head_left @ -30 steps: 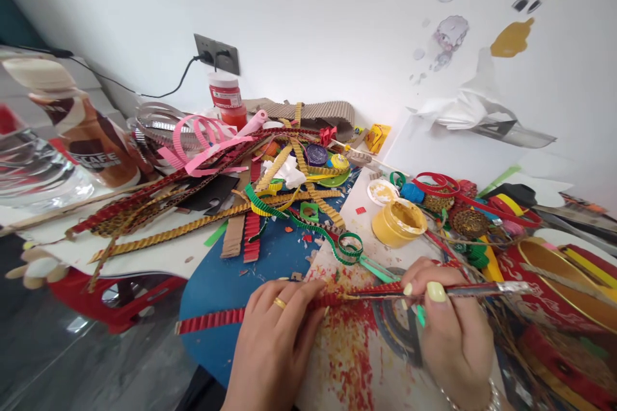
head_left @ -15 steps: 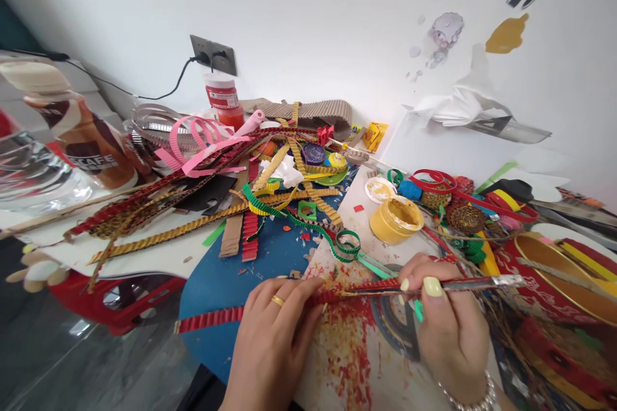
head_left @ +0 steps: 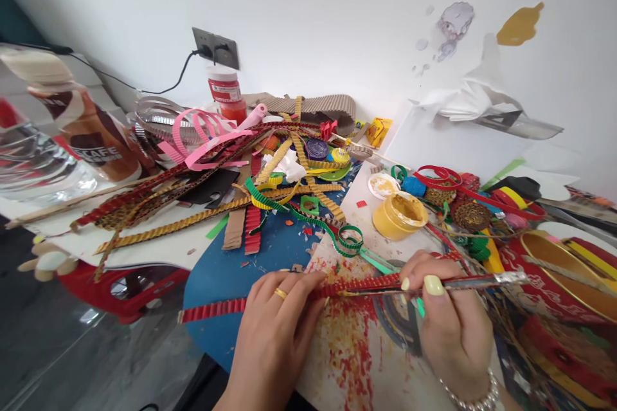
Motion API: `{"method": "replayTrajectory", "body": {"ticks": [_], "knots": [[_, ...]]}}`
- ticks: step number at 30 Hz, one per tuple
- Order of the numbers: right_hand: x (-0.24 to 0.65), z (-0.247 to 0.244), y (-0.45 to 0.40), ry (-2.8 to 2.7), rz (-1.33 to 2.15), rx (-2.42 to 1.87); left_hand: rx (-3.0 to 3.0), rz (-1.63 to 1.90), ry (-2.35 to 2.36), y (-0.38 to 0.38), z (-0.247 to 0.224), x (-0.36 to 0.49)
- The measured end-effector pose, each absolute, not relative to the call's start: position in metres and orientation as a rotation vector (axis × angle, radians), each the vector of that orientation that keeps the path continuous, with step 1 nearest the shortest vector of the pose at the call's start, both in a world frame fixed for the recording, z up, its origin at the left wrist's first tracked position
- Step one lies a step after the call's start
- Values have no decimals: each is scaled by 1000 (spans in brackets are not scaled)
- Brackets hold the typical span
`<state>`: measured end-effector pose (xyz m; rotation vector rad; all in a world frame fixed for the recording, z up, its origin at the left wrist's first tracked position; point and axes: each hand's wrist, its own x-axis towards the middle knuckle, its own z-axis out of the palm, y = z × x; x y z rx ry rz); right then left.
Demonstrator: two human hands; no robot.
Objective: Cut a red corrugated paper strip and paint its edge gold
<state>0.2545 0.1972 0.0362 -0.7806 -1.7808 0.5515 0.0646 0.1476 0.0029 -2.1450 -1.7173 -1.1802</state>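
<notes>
My left hand [head_left: 277, 334], with a gold ring, presses a long red corrugated cardboard strip [head_left: 214, 310] onto a paint-stained board [head_left: 347, 366]; its fingers are closed over the strip. The strip runs out on both sides of that hand, and yellow flecks dot its ridges on the right. My right hand [head_left: 450, 321] pinches a paintbrush [head_left: 475, 281] between thumb and fingers, held almost level. The brush tip lies against the strip just right of my left fingers. Beyond my right hand stands an open jar of ochre-yellow paint [head_left: 395, 224], beside its paint-smeared lid [head_left: 384, 185].
Corrugated strips, including a curled green one [head_left: 349, 240], crowd the blue surface [head_left: 202, 289] and the back. Red paint jars [head_left: 225, 92] stand near the wall socket. Bottles [head_left: 103, 134] are at left. A red tin [head_left: 540, 269] holding strips stands at right.
The camera view has shifted slightly, so the scene sits a little further right. Both hands keep their grip, and the brush tip stays at the strip.
</notes>
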Motion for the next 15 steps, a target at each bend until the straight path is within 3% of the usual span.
{"method": "replayTrajectory", "body": {"ticks": [15], "knots": [[254, 37, 198, -1772, 530, -781, -2166, -1203, -1755, 146, 2, 64]]}}
